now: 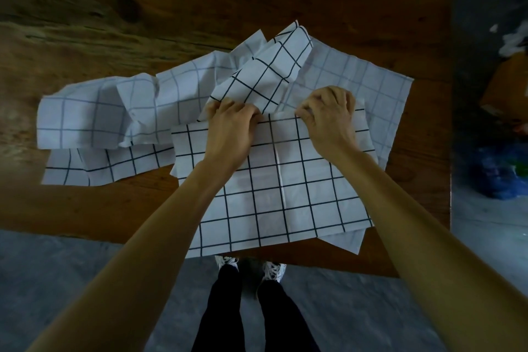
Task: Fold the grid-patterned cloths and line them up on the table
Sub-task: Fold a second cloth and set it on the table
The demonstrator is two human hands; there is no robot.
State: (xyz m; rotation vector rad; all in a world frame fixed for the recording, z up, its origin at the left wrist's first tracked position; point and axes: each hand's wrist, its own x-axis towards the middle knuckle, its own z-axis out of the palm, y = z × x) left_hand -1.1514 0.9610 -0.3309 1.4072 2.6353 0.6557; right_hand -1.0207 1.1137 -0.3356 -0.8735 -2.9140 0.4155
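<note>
- Cloth (271,180) edge is pinched by left hand (231,126) and right hand (328,114); uneven pull could skew the fold
- Crumpled pile (160,100) just beside may snag; near hem overhangs the surface (114,208)

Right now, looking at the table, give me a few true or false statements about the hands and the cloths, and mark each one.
1. Both hands grip the far edge of the nearest cloth. True: left hand and right hand pinch it.
2. The cloths are already folded and lined up in a neat row. False: they lie crumpled and overlapping.
3. The table is wooden. True.
4. The cloths have a floral print. False: white with dark grid lines.
5. A cloth lies to the left of the hands. True.
</note>
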